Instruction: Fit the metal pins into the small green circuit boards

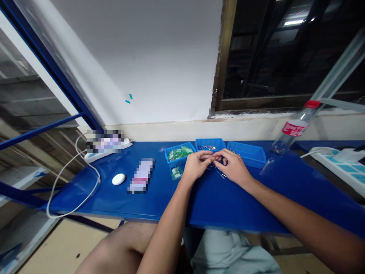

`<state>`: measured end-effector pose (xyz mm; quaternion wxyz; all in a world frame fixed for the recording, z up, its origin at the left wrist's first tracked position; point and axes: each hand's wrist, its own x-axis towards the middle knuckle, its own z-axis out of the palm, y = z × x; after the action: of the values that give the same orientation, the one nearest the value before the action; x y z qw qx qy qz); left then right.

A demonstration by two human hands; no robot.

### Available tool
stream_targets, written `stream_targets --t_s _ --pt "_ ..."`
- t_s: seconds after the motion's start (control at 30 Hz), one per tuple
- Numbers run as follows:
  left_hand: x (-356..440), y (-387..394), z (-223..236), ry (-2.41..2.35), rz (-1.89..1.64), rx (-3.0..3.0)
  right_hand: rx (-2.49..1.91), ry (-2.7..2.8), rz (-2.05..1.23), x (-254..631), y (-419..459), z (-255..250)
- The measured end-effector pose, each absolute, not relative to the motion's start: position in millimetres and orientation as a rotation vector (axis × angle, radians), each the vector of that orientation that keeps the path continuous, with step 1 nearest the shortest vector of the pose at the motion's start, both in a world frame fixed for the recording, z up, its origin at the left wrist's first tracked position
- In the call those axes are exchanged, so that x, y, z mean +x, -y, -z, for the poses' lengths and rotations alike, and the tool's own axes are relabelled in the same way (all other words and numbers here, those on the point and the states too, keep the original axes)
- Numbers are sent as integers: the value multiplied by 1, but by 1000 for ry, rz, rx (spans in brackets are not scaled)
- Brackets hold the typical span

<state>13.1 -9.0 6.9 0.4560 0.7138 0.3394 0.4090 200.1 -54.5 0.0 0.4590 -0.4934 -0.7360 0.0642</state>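
Note:
My left hand (196, 164) and my right hand (234, 166) meet fingertip to fingertip above the blue table, both closed in a pinch. Between their fingertips is a thin, shiny metal piece, mostly hidden by the fingers. Several loose thin metal pins (221, 174) lie on the table below my right hand. Behind the hands, a blue bin (210, 141) contains more such pins. To the left, another blue bin (171, 163) holds green-tinted packets (180, 153), and a small clear packet (177, 173) lies before it. A third blue bin (253, 155) stands behind my right hand, partly covered by it.
A phone (142, 176) and a white oval object (118, 179) lie on the table (222, 207) at left, near a power strip (110, 150) with a looping white cable. A red-capped plastic bottle (296, 127) stands back right. Another power strip (342, 167) is farther right.

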Motion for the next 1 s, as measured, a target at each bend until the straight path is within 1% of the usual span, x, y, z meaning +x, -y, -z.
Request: stream_targets --t_s 0.13,0.23,0.53,0.6,0.73,0.83,1.0 --pt "12 9 -9 -911 -1043 1827 -1218 1787 -281 198 53 2" --pt "10 10 -8 -934 -1006 1941 -1250 1767 -329 199 54 -1" --pt "9 14 -7 -816 -914 2205 -1322 1830 -348 204 52 -5" --pt "10 15 -10 -793 -951 2181 -1325 1806 -370 206 51 -4" --pt "13 15 -14 -812 -1094 2040 -1262 1726 -561 209 48 -2" --pt "14 12 -13 -788 -1181 1873 -1197 1737 -636 209 47 1" --pt "14 8 -11 -703 -1177 1673 -1165 1757 -714 204 48 5"
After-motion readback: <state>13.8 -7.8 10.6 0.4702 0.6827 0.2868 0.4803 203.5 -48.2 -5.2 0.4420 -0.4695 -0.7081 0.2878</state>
